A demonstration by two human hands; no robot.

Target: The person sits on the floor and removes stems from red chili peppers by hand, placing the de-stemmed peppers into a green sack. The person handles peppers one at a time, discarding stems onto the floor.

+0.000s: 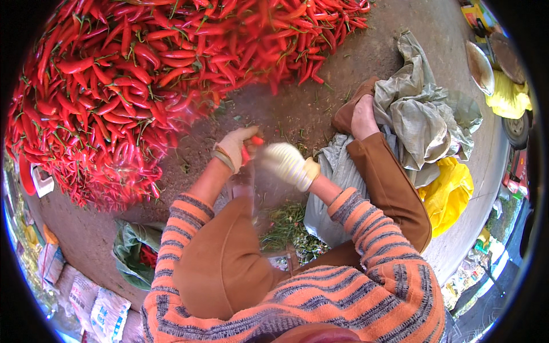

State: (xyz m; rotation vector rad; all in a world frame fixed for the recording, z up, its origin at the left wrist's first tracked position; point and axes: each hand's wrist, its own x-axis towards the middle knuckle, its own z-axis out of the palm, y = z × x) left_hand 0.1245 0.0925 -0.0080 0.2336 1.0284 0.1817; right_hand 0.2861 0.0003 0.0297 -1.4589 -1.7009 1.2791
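My left hand [235, 148], in a pale glove with bare-looking fingertips, holds a red chilli pepper [245, 155] or two over the ground between my legs. Close beside it is my right hand [286, 165], in a white and yellow striped glove. Motion blur hides its fingers, so I cannot tell whether they grip anything. Beyond both hands spreads a large heap of red chilli peppers [141, 77], many with green stems. Below the right hand, a pile of green stems [285, 225] lies between my legs.
Grey plastic sacks [422, 115] lie crumpled by my right foot, with a yellow bag [448, 197] beyond my knee. At left are a green sack [128, 257] with red peppers inside and printed white sacks [107, 315]. A wheel [516, 130] stands at far right.
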